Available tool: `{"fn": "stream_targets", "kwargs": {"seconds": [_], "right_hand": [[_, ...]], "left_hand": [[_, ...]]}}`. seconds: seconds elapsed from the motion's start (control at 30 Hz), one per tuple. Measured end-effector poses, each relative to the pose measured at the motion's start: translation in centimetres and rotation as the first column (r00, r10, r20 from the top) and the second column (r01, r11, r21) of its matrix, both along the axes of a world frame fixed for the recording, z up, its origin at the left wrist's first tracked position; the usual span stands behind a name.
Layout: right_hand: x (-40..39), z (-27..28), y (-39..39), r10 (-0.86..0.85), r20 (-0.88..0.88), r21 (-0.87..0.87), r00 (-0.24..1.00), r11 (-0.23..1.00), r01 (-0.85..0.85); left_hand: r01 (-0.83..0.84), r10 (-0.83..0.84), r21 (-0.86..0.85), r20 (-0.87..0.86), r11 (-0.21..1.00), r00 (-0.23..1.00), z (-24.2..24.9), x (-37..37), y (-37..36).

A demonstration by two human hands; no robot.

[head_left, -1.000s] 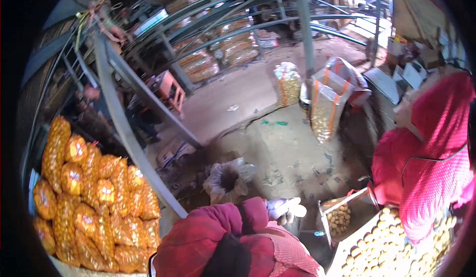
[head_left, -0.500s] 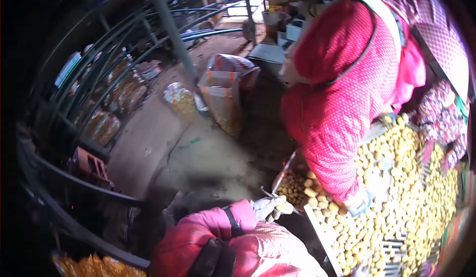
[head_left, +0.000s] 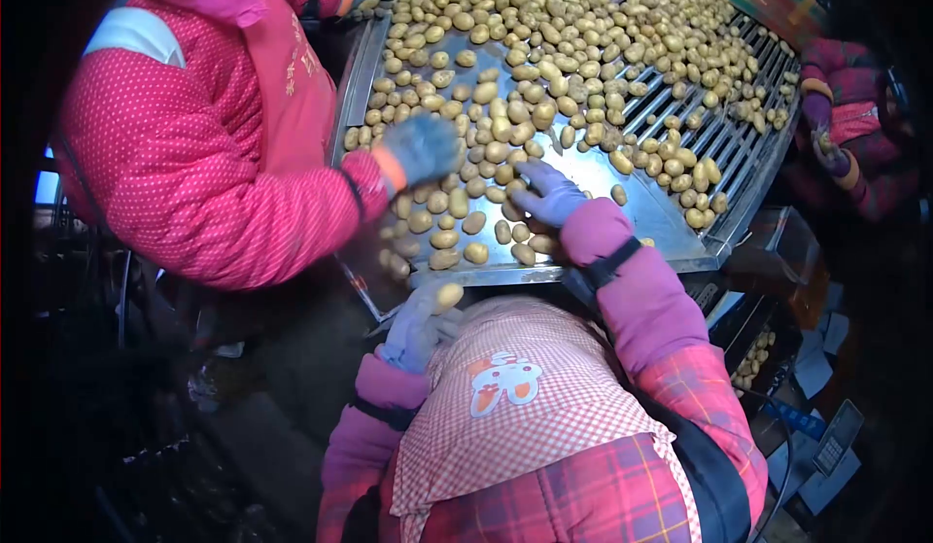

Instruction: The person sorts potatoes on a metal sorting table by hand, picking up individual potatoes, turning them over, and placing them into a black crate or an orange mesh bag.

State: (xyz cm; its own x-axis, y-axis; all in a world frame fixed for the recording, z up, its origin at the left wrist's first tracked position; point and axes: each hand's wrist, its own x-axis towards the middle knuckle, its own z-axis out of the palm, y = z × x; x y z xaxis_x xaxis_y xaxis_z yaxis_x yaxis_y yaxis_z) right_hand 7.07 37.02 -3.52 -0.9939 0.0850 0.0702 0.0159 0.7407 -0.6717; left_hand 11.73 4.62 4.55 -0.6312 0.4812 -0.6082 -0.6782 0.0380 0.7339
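My left hand [head_left: 416,329], in a pale purple glove, is closed round a potato [head_left: 448,296] just off the table's front edge, in front of my checked apron. Over the near part of the metal sorting table [head_left: 622,237], my right hand [head_left: 552,194] reaches forward in a matching glove. Its fingers are spread, with the tips right at some loose potatoes [head_left: 498,150], and nothing shows in its palm. Several more potatoes [head_left: 444,240] lie along the front lip between my two hands.
To the left, a co-worker's gloved hand [head_left: 420,149] is over the same potatoes. Another person's hands [head_left: 826,144] are at the far right. Slatted bars [head_left: 743,159] form the table's right side. A box of potatoes [head_left: 756,358] and a calculator [head_left: 838,438] are low at right.
The view has swung right, from the aisle and railings to the sorting table. My left hand still holds a potato. My right hand now shows fully over the table.
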Motion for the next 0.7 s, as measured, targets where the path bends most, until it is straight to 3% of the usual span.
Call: {"fn": "stream_targets", "kwargs": {"seconds": [0.03, 0.07, 0.1, 0.13, 0.17, 0.2, 0.23, 0.27, 0.33, 0.37, 0.43, 0.47, 0.5, 0.53, 0.57, 0.63, 0.67, 0.7], "right_hand": [[1.4, 3.7, -0.1, -0.151, 0.103, -0.405, 0.983, 0.896, 0.180], [2.4, 3.2, 1.8, -0.383, 0.188, -0.491, 0.904, 0.760, 0.424], [4.2, 2.9, 6.2, -0.438, -0.086, -0.248, 0.895, 0.879, 0.407], [5.9, 1.5, 10.7, -0.584, -0.121, -0.014, 0.803, 0.810, 0.587], [7.8, 2.2, 13.7, -0.673, -0.133, -0.203, 0.728, 0.737, 0.644], [9.8, 4.8, 16.6, -0.726, 0.125, -0.238, 0.676, 0.639, 0.731], [12.5, 1.8, 22.7, -0.771, 0.004, 0.070, 0.636, 0.635, 0.769], [14.4, -1.6, 27.1, -0.780, -0.129, 0.365, 0.612, 0.536, 0.761], [14.5, -3.2, 28.4, -0.734, 0.068, 0.041, 0.676, 0.679, 0.733], [13.4, -3.2, 26.9, -0.807, -0.061, 0.333, 0.588, 0.539, 0.774], [10.8, -2.4, 25.1, -0.808, 0.057, 0.294, 0.587, 0.575, 0.763], [9.6, -1.2, 22.3, -0.811, -0.016, 0.459, 0.585, 0.513, 0.725], [8.5, 0.7, 21.3, -0.735, 0.211, 0.374, 0.645, 0.670, 0.641], [8.8, -1.2, 20.1, -0.616, -0.026, 0.283, 0.787, 0.751, 0.597], [8.2, -0.5, 16.6, -0.678, -0.041, 0.424, 0.734, 0.653, 0.627], [8.2, 1.0, 12.7, -0.543, -0.057, 0.529, 0.838, 0.695, 0.487], [8.2, 5.1, 11.3, -0.447, 0.164, 0.378, 0.879, 0.852, 0.363], [9.0, 5.5, 11.0, -0.332, 0.037, 0.277, 0.943, 0.910, 0.309]], "left_hand": [[0.101, -0.101, -0.010, -0.063, 0.995, 0.993, 0.0, -0.5, 0.3], [0.104, -0.105, -0.018, -0.051, 0.994, 0.993, 0.3, -0.9, 0.9], [0.113, -0.114, -0.024, -0.041, 0.993, 0.993, 0.6, -0.7, 1.7], [0.124, -0.125, -0.030, -0.011, 0.992, 0.992, 0.7, -0.7, 2.0], [0.094, -0.096, -0.045, -0.036, 0.995, 0.995, -0.2, -0.3, 1.5], [0.088, -0.090, -0.046, -0.031, 0.995, 0.995, -0.5, -0.2, 1.4], [0.029, -0.029, -0.009, 0.004, 1.000, 1.000, -0.8, -0.2, 1.6], [-0.027, 0.026, 0.024, 0.042, 0.999, 0.999, -1.2, -0.2, 1.7], [0.007, -0.011, 0.055, 0.084, 0.998, 0.996, -2.0, -0.8, 2.3], [0.029, -0.040, 0.090, 0.113, 0.996, 0.993, -2.3, -1.2, 2.9], [0.035, -0.044, 0.073, 0.127, 0.997, 0.991, -2.5, -1.6, 4.3], [0.030, -0.038, 0.059, 0.139, 0.998, 0.990, -2.7, -1.9, 5.2], [0.054, -0.062, 0.062, 0.139, 0.997, 0.988, -3.1, -2.2, 5.9], [0.061, -0.070, 0.082, 0.116, 0.995, 0.991, -3.8, -2.5, 6.5], [0.061, -0.071, 0.102, 0.092, 0.993, 0.993, -4.0, -3.0, 7.3], [0.070, -0.080, 0.125, 0.077, 0.990, 0.994, -3.1, -3.4, 9.3], [0.064, -0.074, 0.145, 0.065, 0.987, 0.995, -2.8, -3.6, 10.2], [0.057, -0.067, 0.121, 0.078, 0.991, 0.995, -2.9, -3.6, 10.8]]}}
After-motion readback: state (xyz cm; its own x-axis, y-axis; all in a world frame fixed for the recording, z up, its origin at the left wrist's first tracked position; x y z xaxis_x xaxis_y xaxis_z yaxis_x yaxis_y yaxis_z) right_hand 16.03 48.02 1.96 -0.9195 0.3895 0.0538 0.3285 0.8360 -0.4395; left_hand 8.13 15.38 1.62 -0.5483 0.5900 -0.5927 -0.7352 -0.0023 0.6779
